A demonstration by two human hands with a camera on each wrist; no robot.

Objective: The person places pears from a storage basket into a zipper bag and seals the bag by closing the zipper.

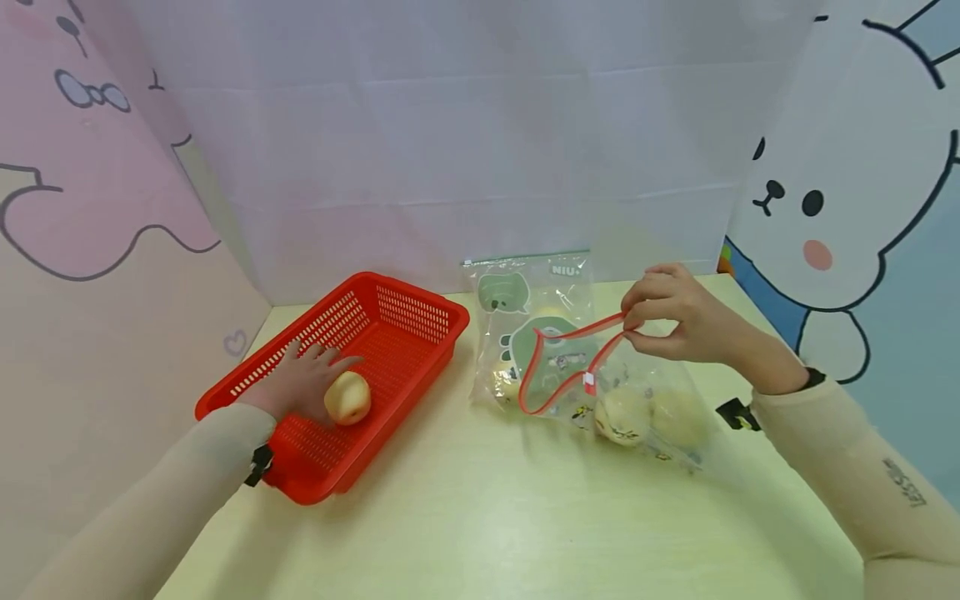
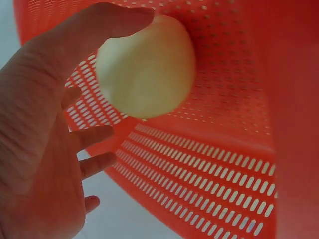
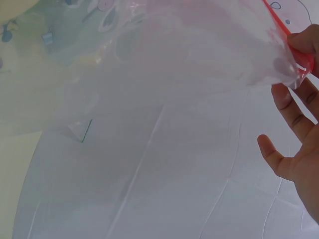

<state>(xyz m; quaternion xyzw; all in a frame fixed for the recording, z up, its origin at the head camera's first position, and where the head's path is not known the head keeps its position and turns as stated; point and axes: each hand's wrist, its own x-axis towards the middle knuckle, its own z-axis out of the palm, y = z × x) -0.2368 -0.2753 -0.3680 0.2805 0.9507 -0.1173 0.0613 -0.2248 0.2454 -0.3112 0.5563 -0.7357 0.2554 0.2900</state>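
A pale yellow round fruit (image 1: 348, 398) lies inside the red plastic basket (image 1: 408, 396), toward its near end. My left hand (image 1: 296, 382) reaches into the basket beside it with fingers spread. In the left wrist view the thumb (image 2: 117, 21) overlaps the top of the fruit, while the other fingers stand apart from it. My right hand (image 1: 671, 317) pinches a corner of the red zip edge of a clear zip bag (image 1: 577, 362). The bag's mouth gapes toward the basket, its red slider hanging at the near side. Two pale round fruits (image 1: 624, 415) show through its plastic.
A second clear zip bag (image 1: 491, 312) with a green zip and bear print lies behind the red-edged one, with pale round shapes inside. Both bags and the basket rest on a light wooden table (image 1: 480, 517). Printed curtains (image 1: 465, 150) hang at the back and sides.
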